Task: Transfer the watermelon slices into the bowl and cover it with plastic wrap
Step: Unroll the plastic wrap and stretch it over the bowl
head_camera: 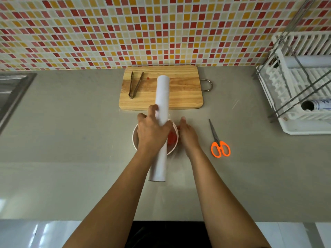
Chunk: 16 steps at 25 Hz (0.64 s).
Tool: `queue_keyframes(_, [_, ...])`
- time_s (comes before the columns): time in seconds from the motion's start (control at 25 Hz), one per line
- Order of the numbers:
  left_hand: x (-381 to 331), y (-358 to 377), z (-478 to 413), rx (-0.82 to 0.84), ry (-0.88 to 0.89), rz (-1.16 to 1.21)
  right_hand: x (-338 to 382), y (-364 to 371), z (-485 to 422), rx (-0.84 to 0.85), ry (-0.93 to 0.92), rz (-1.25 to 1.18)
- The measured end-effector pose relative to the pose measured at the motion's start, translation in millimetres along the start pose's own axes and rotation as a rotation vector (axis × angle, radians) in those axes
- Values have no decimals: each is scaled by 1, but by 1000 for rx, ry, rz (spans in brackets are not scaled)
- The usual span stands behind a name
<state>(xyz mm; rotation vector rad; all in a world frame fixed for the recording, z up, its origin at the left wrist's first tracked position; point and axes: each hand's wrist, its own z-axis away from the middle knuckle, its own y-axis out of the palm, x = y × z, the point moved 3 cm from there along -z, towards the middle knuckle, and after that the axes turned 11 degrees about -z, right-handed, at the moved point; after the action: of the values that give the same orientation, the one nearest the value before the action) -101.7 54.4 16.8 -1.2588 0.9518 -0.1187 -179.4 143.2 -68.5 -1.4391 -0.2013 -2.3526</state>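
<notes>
Mosaic tiles in red, yellow and cream backed a grey countertop [71, 140], with the corner of a steel sink [12, 90] at the far left edge. Over the middle of the counter the left hand [152, 133] was wrapped around a white plastic wrap roll [161, 108], fingers curled over its left side and thumb pressed on its right, so the grip was closed firmly on the tube. The roll ran lengthwise away from the person, its far end reaching over a wooden cutting board [182, 93] and its near end sticking out below the wrist.

Directly beneath that grip sat a white bowl [136, 140], mostly hidden by the hand and roll; red watermelon slices [172, 137] showed inside it just right of the thumb. The right hand [188, 135] lay against the bowl's right rim, fingers extended and close together, palm turned toward the bowl. A faint clear film seemed to stretch from the roll toward this hand, but whether the fingers pinched it could not be told.

Beyond the grip and to its left, metal tongs [135, 85] rested on the board, jaws apart. Right of the right hand, well clear of it, lay orange-handled scissors [219, 142], blades closed. Farther right stood a white dish rack [302, 86] holding more rolls.
</notes>
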Motion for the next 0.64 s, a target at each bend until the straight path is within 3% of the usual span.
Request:
queue_keyframes(0.2, [3, -2, 5, -20, 0, 38, -21, -1, -11, -41, 82, -115])
queue_keyframes(0.32, [8, -5, 6, -21, -13, 2, -20, -2, -7, 25, 51, -144])
queue_keyframes(0.52, [12, -8, 7, -23, -24, -26, -3, -8, -7, -11, -160, -278])
queue_keyframes(0.64, [12, -8, 8, -24, -30, 17, 0, 1, -2, 152, -225, -245])
